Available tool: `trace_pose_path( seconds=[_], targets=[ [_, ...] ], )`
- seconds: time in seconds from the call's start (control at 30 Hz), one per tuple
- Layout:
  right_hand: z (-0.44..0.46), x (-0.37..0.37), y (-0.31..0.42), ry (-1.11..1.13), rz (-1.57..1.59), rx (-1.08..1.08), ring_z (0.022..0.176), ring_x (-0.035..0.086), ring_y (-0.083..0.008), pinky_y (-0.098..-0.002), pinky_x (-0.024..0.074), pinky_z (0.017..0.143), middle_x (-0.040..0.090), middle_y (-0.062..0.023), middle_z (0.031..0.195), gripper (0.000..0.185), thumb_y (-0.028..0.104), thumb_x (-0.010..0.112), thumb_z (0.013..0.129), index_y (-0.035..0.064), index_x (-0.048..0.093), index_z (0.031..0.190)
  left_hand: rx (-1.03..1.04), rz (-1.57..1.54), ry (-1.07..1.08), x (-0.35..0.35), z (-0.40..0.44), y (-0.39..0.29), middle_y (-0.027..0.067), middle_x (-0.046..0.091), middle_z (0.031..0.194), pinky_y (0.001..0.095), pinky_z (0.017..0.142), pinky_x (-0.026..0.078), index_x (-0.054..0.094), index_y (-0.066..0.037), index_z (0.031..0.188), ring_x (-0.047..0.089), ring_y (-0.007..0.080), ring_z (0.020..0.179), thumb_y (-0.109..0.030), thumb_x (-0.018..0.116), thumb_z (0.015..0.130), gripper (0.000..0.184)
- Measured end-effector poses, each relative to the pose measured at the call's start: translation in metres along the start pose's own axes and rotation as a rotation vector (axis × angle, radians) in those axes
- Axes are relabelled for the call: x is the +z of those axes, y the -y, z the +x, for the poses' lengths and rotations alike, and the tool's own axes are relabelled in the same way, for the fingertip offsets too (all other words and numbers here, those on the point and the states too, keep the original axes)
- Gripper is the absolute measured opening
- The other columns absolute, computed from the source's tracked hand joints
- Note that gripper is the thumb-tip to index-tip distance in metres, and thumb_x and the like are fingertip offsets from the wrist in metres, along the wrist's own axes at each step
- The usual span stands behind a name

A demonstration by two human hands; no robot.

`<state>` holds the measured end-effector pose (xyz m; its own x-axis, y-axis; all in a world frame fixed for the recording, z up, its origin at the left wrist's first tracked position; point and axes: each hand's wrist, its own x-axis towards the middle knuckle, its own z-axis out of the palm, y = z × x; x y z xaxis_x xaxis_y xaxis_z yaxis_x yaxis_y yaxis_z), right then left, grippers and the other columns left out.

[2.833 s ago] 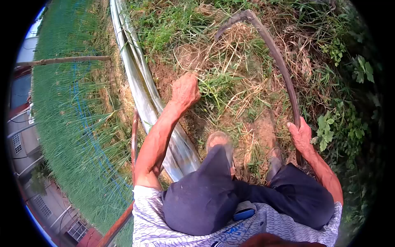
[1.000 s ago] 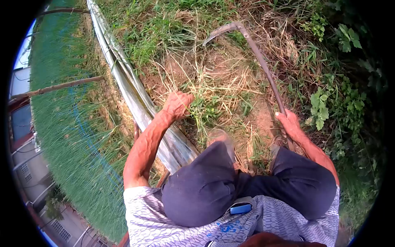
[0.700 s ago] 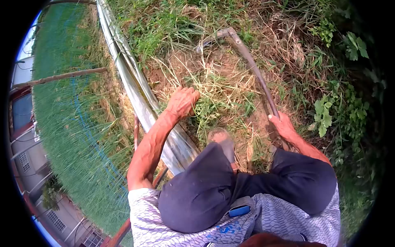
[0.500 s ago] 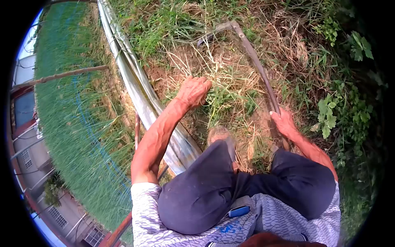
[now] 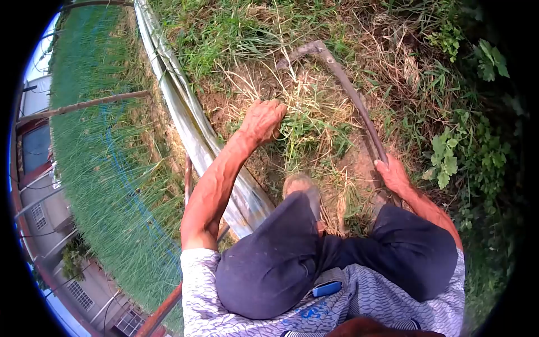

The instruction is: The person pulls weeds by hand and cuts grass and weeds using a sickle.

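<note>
My left hand [image 5: 264,121] is closed on a bunch of cut grass [image 5: 309,126], whose green and dry stems spread out to its right over the soil. The wooden handle of a sickle [image 5: 353,94] is in my right hand [image 5: 393,173], fingers wrapped round its lower part. The handle slants up and left from that hand, and its curved blade [image 5: 297,53] lies low over the ground above the grass bunch, its tip pointing left.
Folded plastic sheeting [image 5: 188,121] runs along the left. Beyond it stand dense green plants [image 5: 118,185] with a wooden pole [image 5: 84,105] across them. My shoe [image 5: 300,184] is below the grass. Leafy weeds [image 5: 446,157] cover the right bank.
My left hand has moved up and right with the grass since a second ago. The sickle dipped left, rose, and is now slightly lower and right, still in my right hand.
</note>
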<state>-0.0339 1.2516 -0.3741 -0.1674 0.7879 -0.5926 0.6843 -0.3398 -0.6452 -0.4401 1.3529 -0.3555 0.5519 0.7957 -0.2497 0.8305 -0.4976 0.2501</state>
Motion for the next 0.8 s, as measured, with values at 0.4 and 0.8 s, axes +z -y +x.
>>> trace_pose_path(
  seconds=[0.4,0.8],
  targets=[
    [-0.147,-0.016,-0.151,0.051,0.093,0.365,0.069,0.056,-0.0223,-0.0383,0.0448,0.065,0.057,-0.0128,0.073,0.041,0.036,0.067,0.084,-0.0004,0.060,0.103,-0.002,0.107,-0.159,0.005,0.054,0.018,0.0122,0.045,0.140,0.0456,0.106,0.036,0.049,-0.013,0.128,0.046,0.0321,0.127,-0.016,0.081,0.058,0.077],
    [-0.119,-0.038,-0.077,0.051,-0.087,0.395,0.066,0.050,-0.0169,-0.0361,0.0424,0.060,0.055,-0.0070,0.072,0.032,0.026,0.064,0.087,-0.0003,0.057,0.103,0.154,-0.042,0.018,0.054,-0.022,-0.047,0.0086,0.059,0.099,0.0416,0.085,0.041,0.060,-0.010,0.105,0.057,0.0260,0.100,-0.016,0.067,0.070,0.037]
  ],
)
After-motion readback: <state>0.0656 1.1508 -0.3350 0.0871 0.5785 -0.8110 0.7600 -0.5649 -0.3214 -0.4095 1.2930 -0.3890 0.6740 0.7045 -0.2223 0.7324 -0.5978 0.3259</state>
